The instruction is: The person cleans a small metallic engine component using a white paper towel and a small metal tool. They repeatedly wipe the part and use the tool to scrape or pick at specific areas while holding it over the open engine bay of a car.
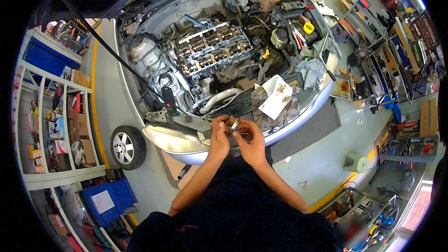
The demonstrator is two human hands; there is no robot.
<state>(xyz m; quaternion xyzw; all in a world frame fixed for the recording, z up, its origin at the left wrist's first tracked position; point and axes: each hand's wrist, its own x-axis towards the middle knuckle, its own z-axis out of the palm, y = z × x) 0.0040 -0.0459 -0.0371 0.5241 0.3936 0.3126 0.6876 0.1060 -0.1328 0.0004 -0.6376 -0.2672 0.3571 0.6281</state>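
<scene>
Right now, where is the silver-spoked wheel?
In the head view, the wheel is on the floor at left, between the white shelving and the car's headlight.

Both bare hands meet at the middle, fingers bent inward.
The left forearm [198, 182] slants from the near left and the right forearm [281, 185] from the near right, narrowing toward each other at the far end. The left hand [219, 141] stands nearly upright, back turned left, fingers gathered in a pinch; the right hand [252, 145] leans left, its thumb and curled fingers closed in just beside the left fingertips.
</scene>
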